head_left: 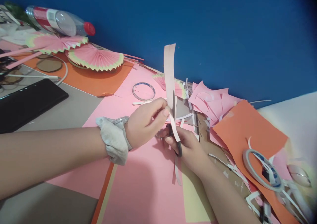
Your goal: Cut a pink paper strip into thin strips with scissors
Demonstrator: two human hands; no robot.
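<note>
A pale pink paper strip stands upright in front of the blue wall, pinched near its lower part between the thumb and fingers of my left hand. My right hand is closed around the black handles of the scissors, whose blades point up along the strip. A narrow cut piece hangs down over the scissors. Both hands are close together above pink paper sheets. A grey scrunchie and a clear band circle my left wrist.
Pleated pink fans and a plastic bottle lie at the back left, a black phone at the left. Tape rings, orange paper, a mouse and paper scraps surround the hands.
</note>
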